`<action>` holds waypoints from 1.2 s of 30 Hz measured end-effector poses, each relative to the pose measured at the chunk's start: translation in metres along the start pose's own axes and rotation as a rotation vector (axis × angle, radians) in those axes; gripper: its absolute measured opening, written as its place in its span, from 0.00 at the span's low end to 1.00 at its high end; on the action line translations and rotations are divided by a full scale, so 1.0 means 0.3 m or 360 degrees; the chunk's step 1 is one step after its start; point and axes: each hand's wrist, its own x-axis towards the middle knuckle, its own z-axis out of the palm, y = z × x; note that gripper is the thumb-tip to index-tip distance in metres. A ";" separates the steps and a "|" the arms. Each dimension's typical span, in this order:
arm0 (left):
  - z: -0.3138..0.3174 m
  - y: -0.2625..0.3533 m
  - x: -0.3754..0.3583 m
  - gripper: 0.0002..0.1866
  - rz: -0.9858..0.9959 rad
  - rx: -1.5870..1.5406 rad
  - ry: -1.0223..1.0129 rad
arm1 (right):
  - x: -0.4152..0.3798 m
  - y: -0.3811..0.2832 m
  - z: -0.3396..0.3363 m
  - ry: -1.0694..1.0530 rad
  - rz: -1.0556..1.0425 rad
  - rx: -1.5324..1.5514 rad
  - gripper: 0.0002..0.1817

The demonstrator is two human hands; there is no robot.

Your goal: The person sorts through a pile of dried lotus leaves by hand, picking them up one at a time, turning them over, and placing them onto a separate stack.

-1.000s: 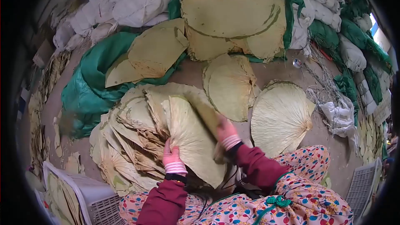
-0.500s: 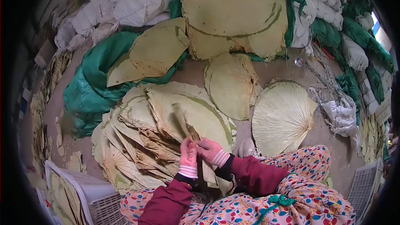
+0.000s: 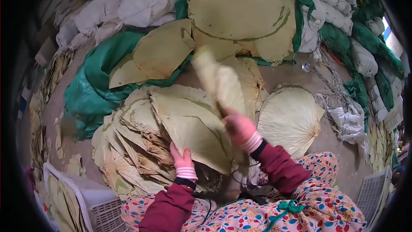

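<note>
Broad, flat dried leaves [image 3: 189, 107], pale green with brown crumpled stem parts, lie overlapping in a pile before me. At the pile's near edge, my left hand [image 3: 184, 163], in a pink-and-white glove, has thumb and finger on either side of a leaf's brown edge. My right hand [image 3: 241, 131], gloved the same way, is closed around the lower end of a folded dried leaf [image 3: 229, 88]. This leaf is raised above the pile's right side and smeared by motion.
More flat leaves [image 3: 242, 13] are stacked on green cloth at the back. A round leaf [image 3: 289, 118] lies on the right of the floor. Green sacking [image 3: 96, 83] is bunched at left. White baskets [image 3: 101, 206] stand at both sides; white sacks [image 3: 148, 4] line the back.
My hands were together on a folded leaf; they have parted. The right has moved right and up with a leaf, and the left has moved slightly left onto the pile's edge.
</note>
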 end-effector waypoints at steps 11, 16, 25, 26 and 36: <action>0.001 0.101 -0.036 0.33 -0.0383 -0.0567 -0.0757 | 0.010 0.059 0.033 0.0224 0.0725 0.0299 0.25; -0.056 0.079 0.007 0.26 -0.0469 -0.0242 -0.0305 | 0.211 0.517 -0.125 0.0341 0.0712 0.0244 0.36; -0.082 0.015 0.057 0.21 -0.0051 -0.0016 -0.0037 | 0.294 0.178 0.158 -0.0209 0.0247 -0.0212 0.42; -0.069 -0.020 0.070 0.22 0.0121 -0.0074 0.0087 | 0.259 0.051 0.265 -0.0378 0.0245 0.0172 0.45; -0.159 0.085 0.079 0.24 -0.0009 0.0587 0.0236 | 0.049 -0.136 0.585 -0.1065 0.0357 -0.0042 0.29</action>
